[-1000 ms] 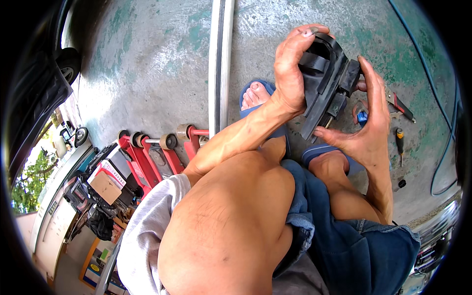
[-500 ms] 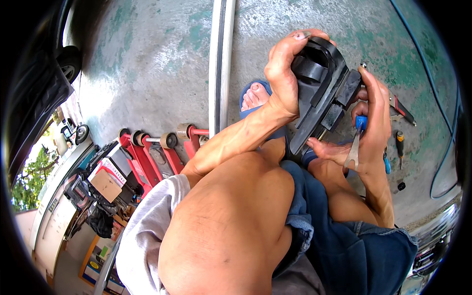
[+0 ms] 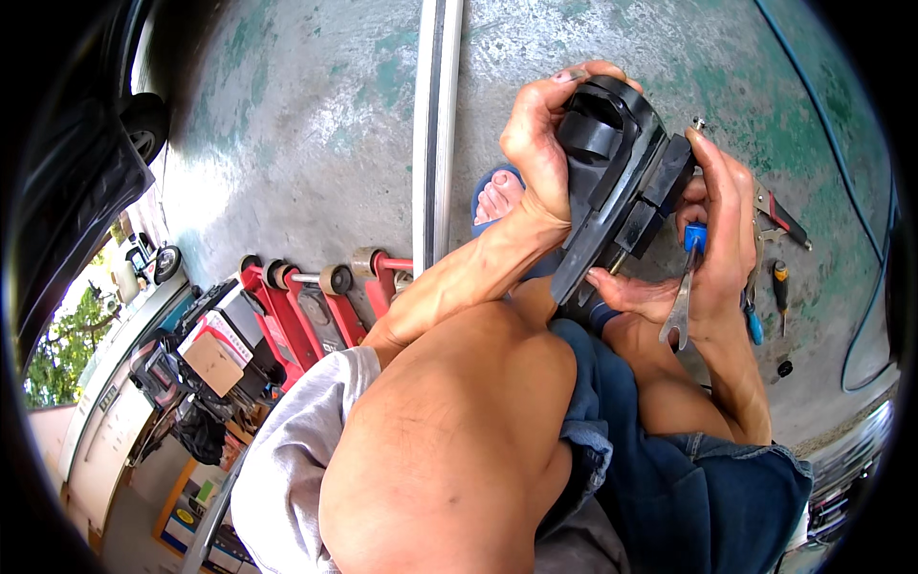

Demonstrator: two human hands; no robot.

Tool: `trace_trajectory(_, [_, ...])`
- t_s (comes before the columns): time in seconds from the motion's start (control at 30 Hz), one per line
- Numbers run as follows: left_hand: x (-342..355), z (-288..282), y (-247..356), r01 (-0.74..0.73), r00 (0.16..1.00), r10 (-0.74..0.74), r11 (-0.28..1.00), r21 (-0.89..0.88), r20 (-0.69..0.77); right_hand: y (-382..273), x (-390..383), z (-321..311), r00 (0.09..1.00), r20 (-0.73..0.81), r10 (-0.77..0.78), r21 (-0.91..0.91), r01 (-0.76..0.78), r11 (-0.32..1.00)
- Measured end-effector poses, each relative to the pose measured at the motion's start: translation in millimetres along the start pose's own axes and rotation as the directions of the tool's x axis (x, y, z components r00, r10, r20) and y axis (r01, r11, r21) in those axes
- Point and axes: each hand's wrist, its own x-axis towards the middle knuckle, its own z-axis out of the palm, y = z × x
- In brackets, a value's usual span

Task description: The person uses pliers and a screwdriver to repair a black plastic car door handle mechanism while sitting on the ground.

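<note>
A black housing [image 3: 598, 172] is held up in front of the shins, above the floor, between the person's two hands: the left hand [image 3: 540, 143] wraps its left side with fingers curled over the far end, while the right hand [image 3: 722, 253] spans its right side, index finger near the upper block and thumb at the lower end. Its long axis slants from the rounded, hollow far end down toward the lower left, where the straight edge narrows to a corner pointing back toward the knees. The shell looks smooth and hard, with a curved band around a short cylinder, and angular blocks along the right edge. The right hand's curled fingers also grip a forked pry tool [image 3: 681, 301], its flat metal prongs pointing toward the person below a blue handle. Rightward on the worn concrete floor [image 3: 316, 124], patched with green paint, lie a yellow-and-black screwdriver [image 3: 781, 285] and locking pliers [image 3: 786, 220] with a red-and-black grip. A pale ribbed metal rail [image 3: 438, 124] runs lengthwise left of the housing.
</note>
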Motion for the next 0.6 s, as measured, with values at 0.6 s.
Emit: trace_trajectory(0.6, [2.5,9.9,-13.3,0.184,0.981,-0.185,0.983,0.014,0.054,14.5,-18.0,-2.3,0.998,0.032,0.05,-0.122,-0.046,0.991])
